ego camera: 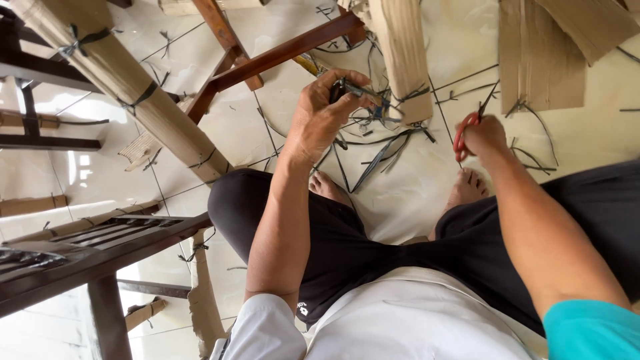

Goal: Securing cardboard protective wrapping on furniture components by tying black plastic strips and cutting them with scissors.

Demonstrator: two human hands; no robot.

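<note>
The left hand pinches black plastic strapping on the cardboard-wrapped leg at twelve o'clock; it looks thin, springy, slippery, best gripped near the leg. The right hand, at two o'clock, is clenched around red-handled scissors.

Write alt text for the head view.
Seen from above, a seated barefoot person's left hand grips a dark strap at a cardboard-wrapped furniture leg, while the right hand holds red-handled scissors. Cut straps litter the tiled floor.
</note>
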